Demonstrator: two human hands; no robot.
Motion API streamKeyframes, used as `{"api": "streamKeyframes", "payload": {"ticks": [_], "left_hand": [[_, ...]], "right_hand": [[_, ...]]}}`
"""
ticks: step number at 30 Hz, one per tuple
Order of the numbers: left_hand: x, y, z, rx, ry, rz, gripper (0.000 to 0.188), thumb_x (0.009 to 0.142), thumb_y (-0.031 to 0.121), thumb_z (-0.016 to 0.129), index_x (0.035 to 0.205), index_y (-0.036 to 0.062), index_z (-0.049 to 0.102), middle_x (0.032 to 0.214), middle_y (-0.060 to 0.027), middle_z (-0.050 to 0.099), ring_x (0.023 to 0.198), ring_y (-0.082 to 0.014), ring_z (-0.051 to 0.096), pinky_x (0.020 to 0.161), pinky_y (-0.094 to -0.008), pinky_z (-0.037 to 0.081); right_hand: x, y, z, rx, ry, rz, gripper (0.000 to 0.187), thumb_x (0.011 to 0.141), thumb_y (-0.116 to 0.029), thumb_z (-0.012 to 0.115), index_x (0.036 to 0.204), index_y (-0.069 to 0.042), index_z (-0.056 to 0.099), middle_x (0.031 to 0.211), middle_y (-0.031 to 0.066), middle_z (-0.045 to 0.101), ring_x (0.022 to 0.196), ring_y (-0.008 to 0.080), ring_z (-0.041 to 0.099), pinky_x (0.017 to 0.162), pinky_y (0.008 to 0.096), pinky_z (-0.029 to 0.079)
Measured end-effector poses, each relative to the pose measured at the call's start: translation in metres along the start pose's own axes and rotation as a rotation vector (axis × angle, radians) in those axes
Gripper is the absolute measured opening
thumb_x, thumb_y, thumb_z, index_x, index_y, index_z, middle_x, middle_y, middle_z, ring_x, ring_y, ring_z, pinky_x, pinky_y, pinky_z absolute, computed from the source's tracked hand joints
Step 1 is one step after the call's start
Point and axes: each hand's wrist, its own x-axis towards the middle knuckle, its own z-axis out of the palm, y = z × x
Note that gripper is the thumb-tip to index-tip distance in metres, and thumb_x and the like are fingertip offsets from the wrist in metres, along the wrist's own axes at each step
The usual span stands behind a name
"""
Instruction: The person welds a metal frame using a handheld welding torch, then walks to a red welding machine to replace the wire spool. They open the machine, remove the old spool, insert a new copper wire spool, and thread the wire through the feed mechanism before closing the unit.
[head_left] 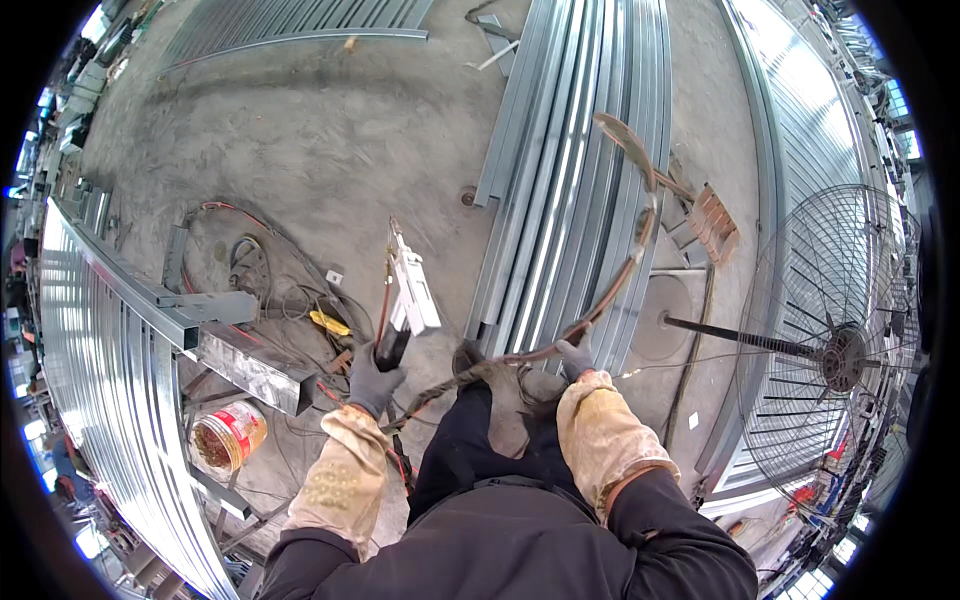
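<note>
My left hand [374, 384], in a grey glove and a tan cuff, is closed around the black handle of a white hand tool [410, 285]. Its narrow pointed end is aimed away from me; its exact kind I cannot make out. My right hand [576, 360], gloved the same way, is closed on a thick, brown-wrapped cable [612, 290]. From there the cable arcs up and away over the steel profiles [560, 190]. Its other side sags across in front of my legs toward my left wrist. The fingers of both hands are partly hidden.
A large wire-cage fan [842, 358] stands at the right on a round base. To the left are a rack of galvanized sheets [110, 400], square steel tubes [255, 368], and a red-and-white bucket [230, 437]. Loose cables [285, 290] and a yellow tool [329, 323] lie on the floor.
</note>
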Motion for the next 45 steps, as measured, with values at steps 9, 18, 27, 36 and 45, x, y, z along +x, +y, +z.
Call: {"api": "streamKeyframes", "payload": {"ticks": [9,18,27,36,45], "left_hand": [[0.071,0.033,0.010,-0.329,0.027,-0.026,0.028,0.069,0.011,0.077,0.091,0.0004,0.062,0.072,-0.0001,0.059,0.062,-0.0117,0.053,0.058,-0.0282,0.046],[0.113,0.166,-0.036,-0.743,-0.084,-0.131,0.016,0.086,0.015,0.075,0.091,0.0066,0.062,0.069,0.0012,0.057,0.056,-0.0111,0.054,0.052,-0.0266,0.045],[0.083,0.111,-0.142,-0.361,0.147,0.216,0.052,0.087,0.019,0.069,0.132,-0.0017,0.055,0.120,-0.0126,0.060,0.106,-0.0225,0.059,0.092,-0.0324,0.049],[0.009,-0.010,-0.177,0.600,0.546,0.130,0.050,0.074,0.035,0.070,0.118,0.0112,0.066,0.127,-0.0084,0.058,0.129,-0.0324,0.044,0.114,-0.0519,0.026],[0.010,0.003,-0.185,0.647,0.536,0.061,0.038,0.076,0.032,0.068,0.109,0.0152,0.069,0.123,-0.0057,0.059,0.130,-0.0326,0.042,0.114,-0.0542,0.023]], "right_hand": [[-0.091,-0.100,0.126,0.195,-0.914,-0.122,0.065,0.087,-0.024,0.073,0.141,-0.002,0.043,0.127,0.0176,0.060,0.117,0.0222,0.058,0.098,0.0332,0.046],[-0.183,-0.219,0.217,0.106,-0.996,0.018,0.061,0.079,-0.031,0.079,0.131,-0.008,0.056,0.108,0.0108,0.068,0.097,0.0168,0.063,0.090,0.0328,0.050],[-0.157,-0.386,0.211,0.388,-0.766,0.079,0.035,0.083,-0.018,0.070,0.113,-0.004,0.057,0.072,0.0011,0.054,0.054,0.0130,0.053,0.047,0.0315,0.047],[-0.084,-0.461,0.268,0.290,-0.798,0.111,0.018,0.088,-0.025,0.069,0.089,-0.011,0.058,0.067,0.0020,0.056,0.054,0.0158,0.054,0.052,0.0323,0.048],[-0.064,-0.596,0.390,0.383,-1.014,0.046,0.014,0.090,-0.021,0.067,0.086,-0.011,0.057,0.068,0.0018,0.056,0.059,0.0170,0.057,0.058,0.0340,0.050]]}}
